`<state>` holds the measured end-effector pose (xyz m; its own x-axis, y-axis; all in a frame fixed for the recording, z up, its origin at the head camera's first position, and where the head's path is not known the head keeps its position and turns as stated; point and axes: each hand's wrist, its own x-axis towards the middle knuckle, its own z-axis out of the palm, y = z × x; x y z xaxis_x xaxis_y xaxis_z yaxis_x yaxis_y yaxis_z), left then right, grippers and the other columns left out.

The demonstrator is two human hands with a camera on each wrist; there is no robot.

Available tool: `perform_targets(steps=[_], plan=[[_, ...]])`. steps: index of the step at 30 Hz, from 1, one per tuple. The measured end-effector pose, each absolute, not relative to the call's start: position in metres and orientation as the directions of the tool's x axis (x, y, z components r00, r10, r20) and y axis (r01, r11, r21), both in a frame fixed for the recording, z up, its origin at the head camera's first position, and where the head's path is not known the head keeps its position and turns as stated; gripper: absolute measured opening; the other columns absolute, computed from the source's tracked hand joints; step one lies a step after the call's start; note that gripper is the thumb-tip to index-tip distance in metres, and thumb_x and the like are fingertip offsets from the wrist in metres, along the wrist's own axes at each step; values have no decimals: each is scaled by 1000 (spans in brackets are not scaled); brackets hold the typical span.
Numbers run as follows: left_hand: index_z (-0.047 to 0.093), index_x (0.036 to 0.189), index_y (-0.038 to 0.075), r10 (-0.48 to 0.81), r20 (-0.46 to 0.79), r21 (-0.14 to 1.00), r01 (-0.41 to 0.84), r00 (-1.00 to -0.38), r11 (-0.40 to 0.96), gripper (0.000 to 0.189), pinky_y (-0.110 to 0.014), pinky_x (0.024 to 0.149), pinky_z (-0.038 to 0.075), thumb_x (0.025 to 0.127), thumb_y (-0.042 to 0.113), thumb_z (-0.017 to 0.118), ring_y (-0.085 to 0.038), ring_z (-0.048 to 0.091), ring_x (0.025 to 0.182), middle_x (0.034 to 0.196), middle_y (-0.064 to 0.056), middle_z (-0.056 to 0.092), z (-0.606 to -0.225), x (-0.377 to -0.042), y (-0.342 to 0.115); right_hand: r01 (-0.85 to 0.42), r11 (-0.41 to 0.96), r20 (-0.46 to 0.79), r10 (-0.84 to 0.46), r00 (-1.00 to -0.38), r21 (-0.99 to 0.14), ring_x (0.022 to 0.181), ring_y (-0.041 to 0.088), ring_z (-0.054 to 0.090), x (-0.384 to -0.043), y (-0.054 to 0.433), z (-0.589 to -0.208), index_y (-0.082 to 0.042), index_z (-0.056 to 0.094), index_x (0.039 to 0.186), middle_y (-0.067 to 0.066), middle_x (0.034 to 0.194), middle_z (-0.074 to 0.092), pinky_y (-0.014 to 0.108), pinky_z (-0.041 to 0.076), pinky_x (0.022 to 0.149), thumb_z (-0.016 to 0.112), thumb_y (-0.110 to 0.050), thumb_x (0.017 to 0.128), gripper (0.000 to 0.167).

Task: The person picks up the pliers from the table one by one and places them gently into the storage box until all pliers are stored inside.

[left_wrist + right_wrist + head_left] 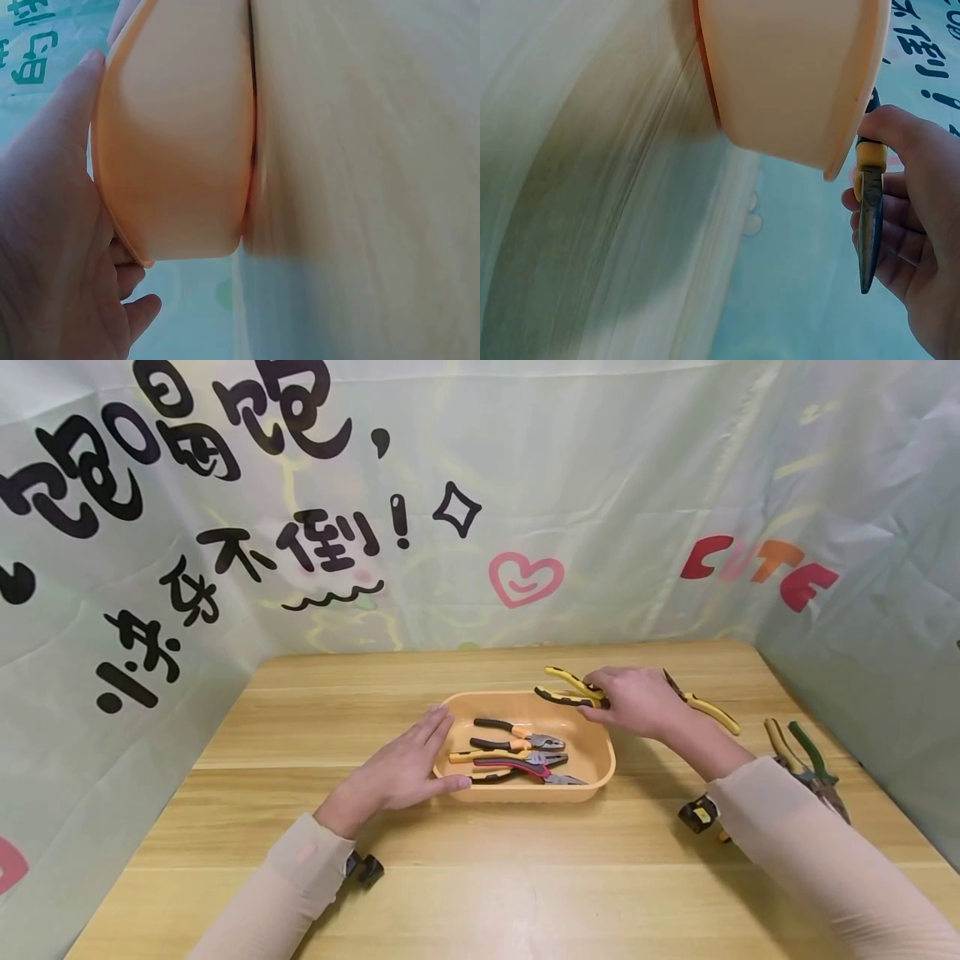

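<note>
An orange plastic basket (525, 793) holds several pliers (525, 758) with black-and-orange, yellow and red-and-black handles. My left hand (405, 764) rests on the basket's left end, its fingers extended along the rim; the left wrist view shows this hand (60, 202) against the rim. With my right hand (633, 697) I grip yellow-and-black pliers (566, 689) near the joint, above the basket's back right corner. Their handles point left in the head view. Seen from the right wrist, the dark jaws of these pliers (870, 225) stick out past the thumb.
A yellow handle (716, 714) lies beyond my right wrist. Further right, pliers with green and yellow handles (806, 756) lie partly behind my sleeve. Wrist cameras (697, 814) sit on both forearms. A printed cloth (600, 510) encloses the back and sides of the wooden table (495, 885).
</note>
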<state>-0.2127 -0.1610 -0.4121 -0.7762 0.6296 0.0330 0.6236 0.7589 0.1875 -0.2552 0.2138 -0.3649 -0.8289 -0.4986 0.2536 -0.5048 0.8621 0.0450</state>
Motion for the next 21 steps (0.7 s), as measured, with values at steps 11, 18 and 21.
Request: perform_targets(steps=[11, 18, 21], plan=[[3, 157, 3, 622, 14, 191, 613, -783, 767, 108, -40, 117, 17, 87, 82, 27, -23, -2, 149, 164, -11, -1, -412, -213, -161, -592, 804, 268, -584, -766, 61, 69, 17, 62, -250, 204, -364, -6, 69, 113, 7, 97, 71, 38, 48, 53, 75, -44, 84, 49], [2, 157, 4, 623, 6, 213, 609, -783, 764, 108, -41, 116, 18, 87, 83, 27, -24, -1, 149, 164, -11, -2, -411, -213, -161, -625, 778, 255, -619, -743, 68, 70, 17, 62, -247, 197, -367, -7, 70, 113, 4, 97, 70, 36, 48, 53, 74, -46, 84, 49], [2, 157, 4, 623, 6, 219, 608, -783, 763, 108, -41, 116, 19, 87, 82, 28, -24, -1, 149, 164, -10, -2, -412, -213, -161, -634, 771, 240, -628, -741, 61, 80, 22, 67, -245, 195, -367, -6, 69, 116, 7, 103, 71, 42, 53, 62, 73, -47, 85, 51]])
